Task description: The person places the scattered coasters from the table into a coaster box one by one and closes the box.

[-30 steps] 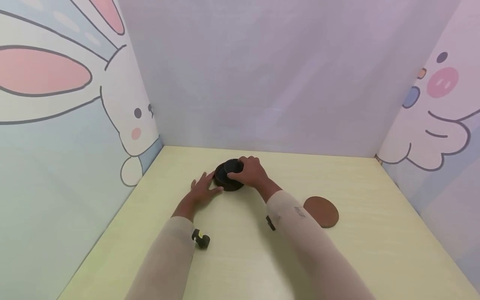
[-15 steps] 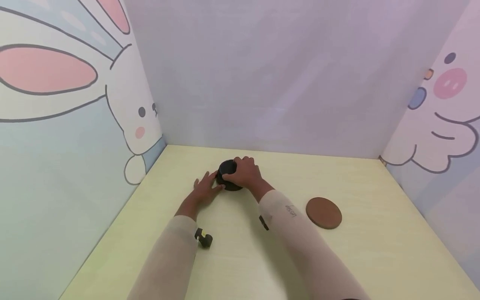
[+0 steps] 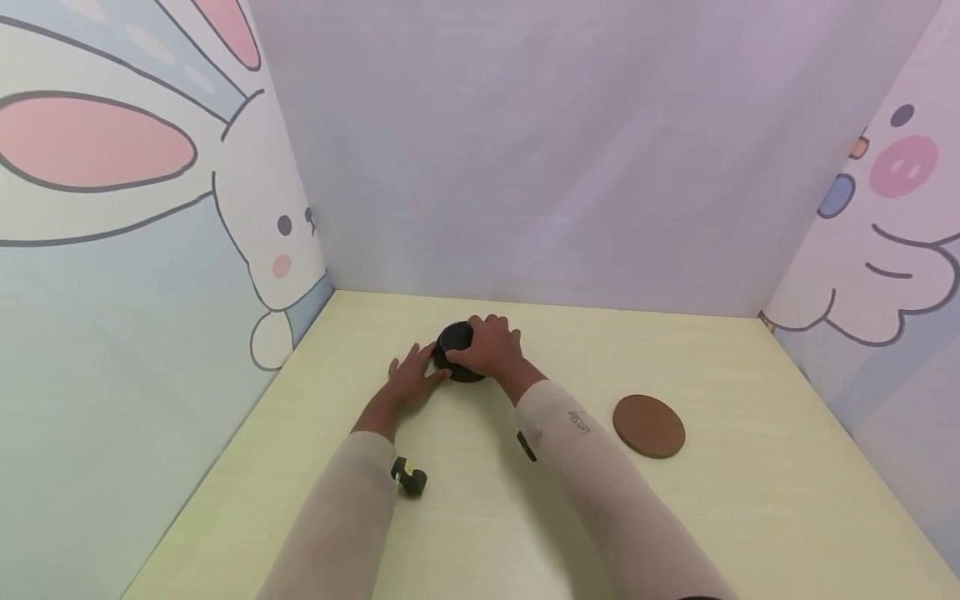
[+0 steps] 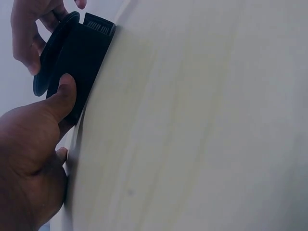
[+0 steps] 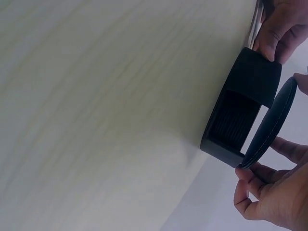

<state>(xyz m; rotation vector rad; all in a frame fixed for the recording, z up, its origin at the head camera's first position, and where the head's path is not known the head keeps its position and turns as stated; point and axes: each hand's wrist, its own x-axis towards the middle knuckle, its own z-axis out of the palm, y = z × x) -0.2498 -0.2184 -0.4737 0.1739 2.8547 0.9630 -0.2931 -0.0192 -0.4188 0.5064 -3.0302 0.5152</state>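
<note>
L hand (image 3: pixel 411 382) – flat, steadying holder (image 4: pixel 79 67); R hand (image 3: pixel 491 346) – pinching black coaster (image 5: pixel 267 127)

Both arms, in pale beige sleeves, reach forward side by side, the forearms converging as they extend. The left hand (image 3: pixel 408 379) lies low with fingers spread and nearly straight, its thumb (image 4: pixel 61 97) extended and pressing sideways. The right hand (image 3: pixel 491 348) arches just beside it, palm down, its fingers (image 5: pixel 269 190) curled and pinching with the thumb; a small black clip sits on each wrist.
</note>
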